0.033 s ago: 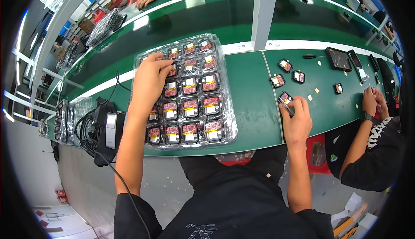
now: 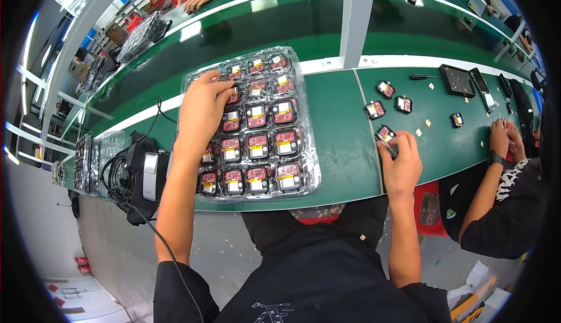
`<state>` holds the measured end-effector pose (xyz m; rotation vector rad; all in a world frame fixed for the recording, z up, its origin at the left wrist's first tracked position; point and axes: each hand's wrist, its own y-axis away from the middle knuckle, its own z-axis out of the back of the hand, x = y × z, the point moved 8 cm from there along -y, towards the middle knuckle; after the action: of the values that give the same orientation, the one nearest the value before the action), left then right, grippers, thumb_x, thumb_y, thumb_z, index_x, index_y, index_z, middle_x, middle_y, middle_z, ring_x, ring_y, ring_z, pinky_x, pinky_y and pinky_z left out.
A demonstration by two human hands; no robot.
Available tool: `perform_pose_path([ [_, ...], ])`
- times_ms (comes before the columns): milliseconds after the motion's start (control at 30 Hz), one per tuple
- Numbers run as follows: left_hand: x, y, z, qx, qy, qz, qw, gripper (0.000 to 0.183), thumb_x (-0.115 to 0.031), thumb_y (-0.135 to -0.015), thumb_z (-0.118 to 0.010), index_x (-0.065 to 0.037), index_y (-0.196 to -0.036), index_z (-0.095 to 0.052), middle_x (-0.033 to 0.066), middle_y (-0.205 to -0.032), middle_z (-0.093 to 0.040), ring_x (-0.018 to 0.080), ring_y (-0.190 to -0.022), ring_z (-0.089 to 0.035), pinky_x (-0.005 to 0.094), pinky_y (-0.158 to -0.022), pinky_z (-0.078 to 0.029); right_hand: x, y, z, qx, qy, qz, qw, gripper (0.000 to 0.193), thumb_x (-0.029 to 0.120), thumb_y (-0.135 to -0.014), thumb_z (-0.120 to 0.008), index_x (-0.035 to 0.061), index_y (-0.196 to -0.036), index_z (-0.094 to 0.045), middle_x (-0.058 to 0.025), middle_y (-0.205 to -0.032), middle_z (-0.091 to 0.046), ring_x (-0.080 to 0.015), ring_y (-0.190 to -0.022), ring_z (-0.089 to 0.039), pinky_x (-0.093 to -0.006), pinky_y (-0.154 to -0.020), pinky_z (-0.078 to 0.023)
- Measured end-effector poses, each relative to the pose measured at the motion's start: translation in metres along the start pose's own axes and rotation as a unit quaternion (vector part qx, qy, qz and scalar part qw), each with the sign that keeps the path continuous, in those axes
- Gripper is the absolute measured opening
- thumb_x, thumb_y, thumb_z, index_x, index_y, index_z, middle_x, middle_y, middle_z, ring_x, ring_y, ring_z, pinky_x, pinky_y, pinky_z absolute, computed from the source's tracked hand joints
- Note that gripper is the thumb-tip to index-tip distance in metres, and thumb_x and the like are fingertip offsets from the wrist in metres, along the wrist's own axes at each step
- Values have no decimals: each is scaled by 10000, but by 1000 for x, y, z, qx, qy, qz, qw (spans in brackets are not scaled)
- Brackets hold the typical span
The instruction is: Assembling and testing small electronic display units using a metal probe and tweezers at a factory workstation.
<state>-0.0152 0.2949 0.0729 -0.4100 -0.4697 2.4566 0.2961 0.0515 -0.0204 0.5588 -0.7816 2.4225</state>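
Observation:
A clear plastic tray (image 2: 311, 171) holds rows of small black-cased electronic modules (image 2: 256, 116) with red circuit boards and white and yellow parts. Over its far left part, my left hand (image 2: 204, 104) bends its fingers around a module (image 2: 233, 94) still in its pocket; the fingertips partly hide it. On the green table to the right, my right hand (image 2: 402, 162) pinches a slim grey metal tool (image 2: 388, 149), perhaps tweezers. Its tip meets a loose module (image 2: 385, 133). Three more modules, one of them here (image 2: 376, 109), lie just beyond that hand.
A black power unit with coiled cables (image 2: 143, 177) sits left of the tray. At right are a black box (image 2: 457, 81), a screwdriver (image 2: 422, 77) and scattered small pale squares (image 2: 428, 123). A co-worker's hands (image 2: 506, 138) work there. A grey post (image 2: 357, 19) rises behind the table.

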Motion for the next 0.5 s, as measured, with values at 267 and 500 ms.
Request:
perform_pose_path([
  [267,-106,33,64,-123,16,-94,988,254,-22,-841,-722,-17,-1094,-706,164,-1187,-653,344,-1084,-637,414,-897,-519,8,16,10,57,-251,5,966,366,-31,-670,-862,41,-963,-654,-97,-1162,-692,-66,-515,-383,-224,-490,-360],
  [500,-165,115,-8,283,657,132,686,352,-210,-1038,-564,54,-1265,-617,130,-1134,-650,172,-923,-652,314,-781,-562,85,38,46,140,-448,213,857,367,114,-725,-873,25,-1007,-657,-184,-1164,-701,-219,-757,-715,-282,-657,-571],
])
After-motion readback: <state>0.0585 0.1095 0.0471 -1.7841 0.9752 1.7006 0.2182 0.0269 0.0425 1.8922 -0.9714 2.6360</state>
